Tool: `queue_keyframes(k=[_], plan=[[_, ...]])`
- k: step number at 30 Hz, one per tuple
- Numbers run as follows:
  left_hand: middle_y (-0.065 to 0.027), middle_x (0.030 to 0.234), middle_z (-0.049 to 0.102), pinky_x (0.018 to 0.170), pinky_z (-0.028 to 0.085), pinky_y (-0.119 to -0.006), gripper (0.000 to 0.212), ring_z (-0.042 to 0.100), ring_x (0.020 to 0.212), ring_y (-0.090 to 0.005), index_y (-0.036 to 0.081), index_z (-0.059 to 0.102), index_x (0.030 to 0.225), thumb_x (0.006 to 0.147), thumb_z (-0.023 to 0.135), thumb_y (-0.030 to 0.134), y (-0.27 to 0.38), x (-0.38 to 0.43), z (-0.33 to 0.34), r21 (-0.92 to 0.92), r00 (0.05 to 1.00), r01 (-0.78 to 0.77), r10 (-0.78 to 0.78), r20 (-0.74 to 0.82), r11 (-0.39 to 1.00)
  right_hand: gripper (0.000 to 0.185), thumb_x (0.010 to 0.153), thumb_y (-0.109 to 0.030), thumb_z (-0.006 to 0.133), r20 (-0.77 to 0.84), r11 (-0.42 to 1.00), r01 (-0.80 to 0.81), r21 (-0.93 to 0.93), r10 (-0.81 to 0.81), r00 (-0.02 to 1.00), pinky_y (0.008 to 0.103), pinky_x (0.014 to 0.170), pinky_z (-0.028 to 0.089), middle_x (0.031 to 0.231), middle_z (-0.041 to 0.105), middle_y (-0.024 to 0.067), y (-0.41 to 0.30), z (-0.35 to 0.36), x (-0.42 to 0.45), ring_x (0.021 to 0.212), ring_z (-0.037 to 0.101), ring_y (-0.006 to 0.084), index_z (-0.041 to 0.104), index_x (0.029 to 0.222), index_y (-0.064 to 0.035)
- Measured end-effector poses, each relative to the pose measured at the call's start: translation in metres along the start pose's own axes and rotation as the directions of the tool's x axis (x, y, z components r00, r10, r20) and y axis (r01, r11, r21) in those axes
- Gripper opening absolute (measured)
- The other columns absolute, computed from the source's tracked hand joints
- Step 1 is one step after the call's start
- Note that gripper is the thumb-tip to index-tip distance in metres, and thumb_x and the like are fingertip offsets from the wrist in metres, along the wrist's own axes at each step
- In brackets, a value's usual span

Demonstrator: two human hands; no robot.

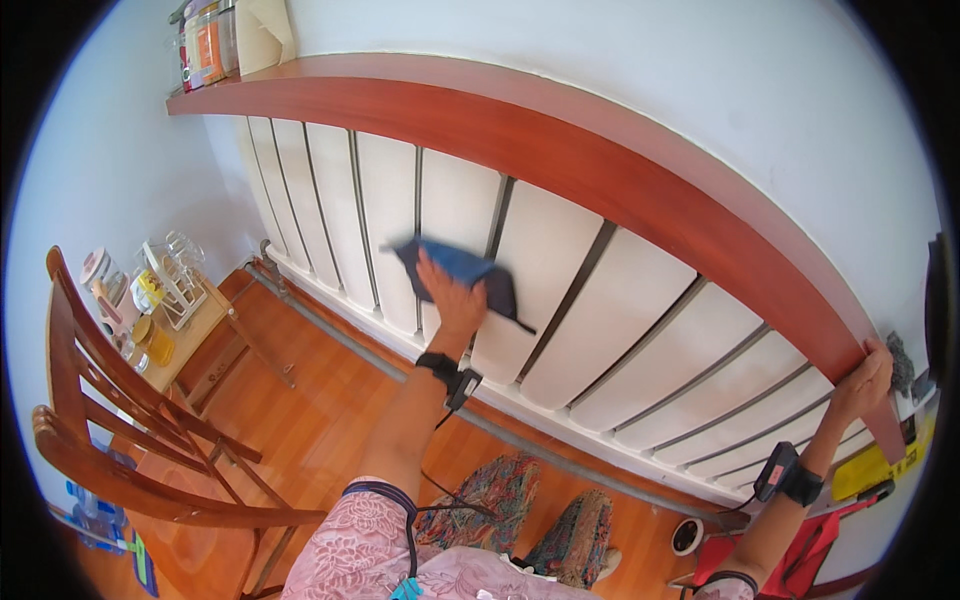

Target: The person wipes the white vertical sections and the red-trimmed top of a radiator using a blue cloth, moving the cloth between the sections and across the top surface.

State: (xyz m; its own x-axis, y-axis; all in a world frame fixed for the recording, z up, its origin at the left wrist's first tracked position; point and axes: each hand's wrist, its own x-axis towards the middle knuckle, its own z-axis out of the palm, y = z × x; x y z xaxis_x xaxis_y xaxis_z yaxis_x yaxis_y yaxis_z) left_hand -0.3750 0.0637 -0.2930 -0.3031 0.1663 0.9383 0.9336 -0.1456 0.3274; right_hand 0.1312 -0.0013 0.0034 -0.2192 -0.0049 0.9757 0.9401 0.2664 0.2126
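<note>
My left hand point(454, 298) presses a dark blue cloth point(459, 262) against the front of a white panel radiator point(555, 262). The cloth is blurred, with its edges spread out beyond my fingers and one corner hanging lower right. Over at the right, my right hand point(864, 381) grips the front edge of a reddish-brown wooden shelf point(600, 165) that runs above the radiator. Both wrists wear black straps with small devices and cables.
A wooden chair point(172, 510) stands at the left, near a small table point(191, 341) bearing jars and a glass rack. Jars point(210, 49) sit on the shelf's far left end. A grey pipe point(360, 360) runs low along the radiator. A red fabric item point(795, 555) lies lower right.
</note>
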Motion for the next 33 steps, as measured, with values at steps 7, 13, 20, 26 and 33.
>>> queue_keyframes(k=[7,13,20,26,33], plan=[[-0.0056,0.106,0.048,0.089,0.037,-0.034,0.043,0.046,0.099,-0.0184,0.009,0.040,0.117,0.077,0.056,0.010,-0.036,-0.080,0.000,0.287,0.807,0.417,-0.496,0.320,0.863,0.027,0.088,-0.018,0.036,-0.057,1.000,-0.011,0.023,0.012,0.998,0.0347,0.066,0.041,0.077,0.057,0.0124,-0.028,0.010,0.003,0.072,0.054,0.0282,0.055,0.078,-0.0012],[-0.0069,0.092,0.046,0.073,0.038,-0.027,0.013,0.046,0.082,-0.0158,-0.001,0.049,0.091,0.085,0.044,0.009,0.070,0.064,-0.022,-0.437,0.959,0.284,-0.250,0.136,0.853,0.024,0.087,-0.017,0.039,-0.046,1.000,0.001,-0.031,-0.002,0.999,0.0347,0.068,0.039,0.077,0.057,0.0107,-0.022,0.003,0.001,0.075,0.054,0.0271,0.057,0.077,-0.0039],[-0.0322,0.130,0.023,0.097,0.012,-0.058,0.066,0.016,0.123,-0.0473,-0.009,0.033,0.121,0.070,0.059,0.023,0.117,0.059,-0.005,-0.193,0.997,-0.080,0.079,-0.013,0.978,0.020,0.084,-0.011,0.040,-0.096,0.946,-0.035,0.323,0.070,0.993,0.0338,0.075,0.039,0.084,0.059,0.0116,-0.077,-0.031,0.011,0.080,0.054,0.0258,0.057,0.078,-0.0013],[-0.0257,0.130,0.026,0.099,0.021,-0.044,0.078,0.028,0.118,-0.0406,-0.003,0.021,0.131,0.063,0.060,0.002,0.082,-0.052,0.000,-0.401,0.989,0.133,-0.095,0.113,0.906,0.012,0.073,-0.005,0.054,-0.159,0.507,0.349,0.788,-0.381,0.911,0.0308,0.060,0.043,0.081,0.059,0.0061,-0.180,-0.120,0.023,0.076,0.057,0.0207,0.059,0.083,-0.0077],[-0.0195,0.127,0.026,0.097,0.027,-0.037,0.060,0.035,0.112,-0.0312,0.004,0.025,0.129,0.073,0.042,-0.011,0.098,-0.045,-0.024,-0.443,0.895,0.441,-0.343,0.286,0.781,0.011,0.073,-0.004,0.053,-0.170,0.452,0.284,0.846,-0.275,0.946,0.0314,0.061,0.043,0.081,0.059,0.0073,-0.176,-0.175,0.014,0.075,0.057,0.0214,0.058,0.082,-0.0070]])
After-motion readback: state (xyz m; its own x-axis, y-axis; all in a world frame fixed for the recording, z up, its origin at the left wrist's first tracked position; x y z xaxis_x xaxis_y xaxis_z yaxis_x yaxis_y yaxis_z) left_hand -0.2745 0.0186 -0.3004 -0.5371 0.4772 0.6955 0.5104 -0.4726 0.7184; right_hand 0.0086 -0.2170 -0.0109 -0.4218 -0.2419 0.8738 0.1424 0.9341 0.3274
